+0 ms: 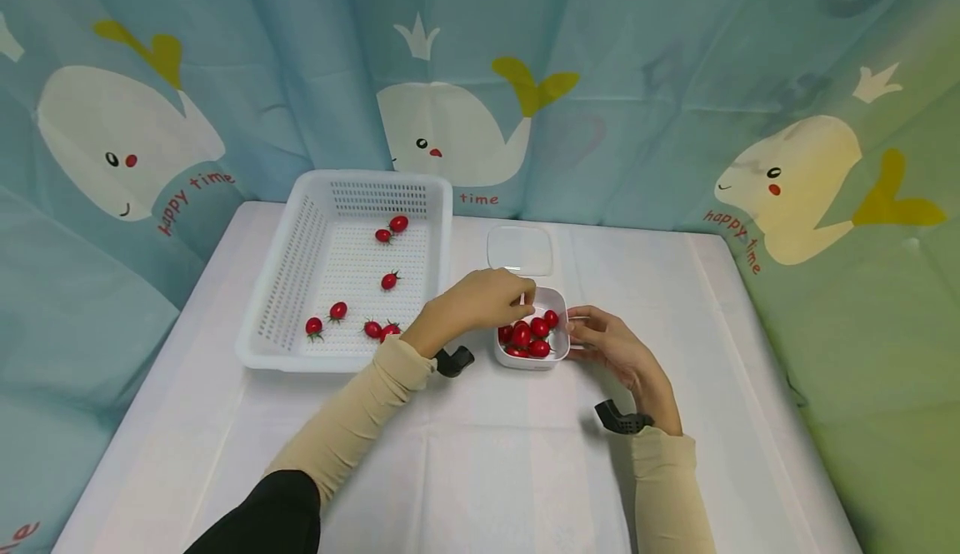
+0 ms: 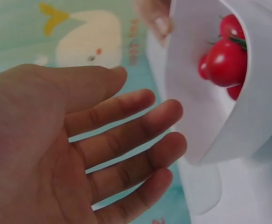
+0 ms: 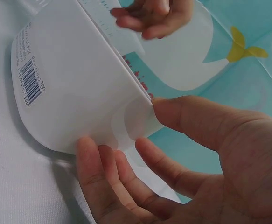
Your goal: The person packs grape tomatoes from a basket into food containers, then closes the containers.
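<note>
A small white plastic box [image 1: 553, 358] stands on the table with several cherry tomatoes [image 1: 521, 336] in it, some with green stems. Over its left side hovers my left hand [image 1: 491, 297]. In the left wrist view that hand [image 2: 47, 126] has loosely spread fingers, holds nothing and is beside the box's opening. From the right, my right hand [image 1: 618, 346] holds the box. The right wrist view shows the thumb [image 3: 182, 114] at the rim and the other fingers against the outer wall, which bears a printed barcode [image 3: 31, 84].
To the left stands a white perforated basket [image 1: 255, 362] with several cherry tomatoes [image 1: 389, 281] spread over its floor. Behind the box lies a clear lid [image 1: 520, 250]. A curtain [image 1: 637, 162] with whale prints hangs along the table's back edge [image 1: 637, 232].
</note>
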`<state>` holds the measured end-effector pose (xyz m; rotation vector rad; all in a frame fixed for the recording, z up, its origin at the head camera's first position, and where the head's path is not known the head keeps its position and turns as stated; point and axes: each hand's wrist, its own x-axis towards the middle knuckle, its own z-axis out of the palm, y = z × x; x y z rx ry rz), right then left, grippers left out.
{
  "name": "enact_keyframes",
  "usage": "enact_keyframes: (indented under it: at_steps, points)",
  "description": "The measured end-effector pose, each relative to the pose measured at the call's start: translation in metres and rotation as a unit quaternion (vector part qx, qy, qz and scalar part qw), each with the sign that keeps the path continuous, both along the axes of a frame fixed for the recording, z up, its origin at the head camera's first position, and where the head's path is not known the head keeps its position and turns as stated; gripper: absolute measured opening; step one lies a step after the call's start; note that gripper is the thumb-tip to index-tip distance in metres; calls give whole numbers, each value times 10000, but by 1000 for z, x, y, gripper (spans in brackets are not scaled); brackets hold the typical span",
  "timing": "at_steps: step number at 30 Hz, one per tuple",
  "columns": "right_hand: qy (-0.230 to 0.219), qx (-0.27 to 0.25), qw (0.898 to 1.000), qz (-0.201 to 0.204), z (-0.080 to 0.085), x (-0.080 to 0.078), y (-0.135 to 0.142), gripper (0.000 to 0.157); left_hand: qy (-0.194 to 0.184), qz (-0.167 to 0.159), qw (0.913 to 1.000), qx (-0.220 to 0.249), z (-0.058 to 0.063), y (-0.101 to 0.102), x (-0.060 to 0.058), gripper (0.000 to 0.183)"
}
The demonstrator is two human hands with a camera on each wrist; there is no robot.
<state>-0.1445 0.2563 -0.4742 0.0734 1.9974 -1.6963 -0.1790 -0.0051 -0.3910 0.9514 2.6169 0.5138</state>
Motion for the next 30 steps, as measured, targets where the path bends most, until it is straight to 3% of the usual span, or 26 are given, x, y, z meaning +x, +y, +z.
enact_keyframes:
  at_steps: [12,21,30]
  points:
    - [-16,19,10000,-10,0,1,1,51,-128,992,9896,1036,14,-53,18,18]
    - [0,42,10000,-17,0,1,0,51,-17,1640,9749,1503,14,-96,26,19]
    - [-5,61,10000,5,-1,0,1,52,-16,2048,9665,1549,6,-140,32,22]
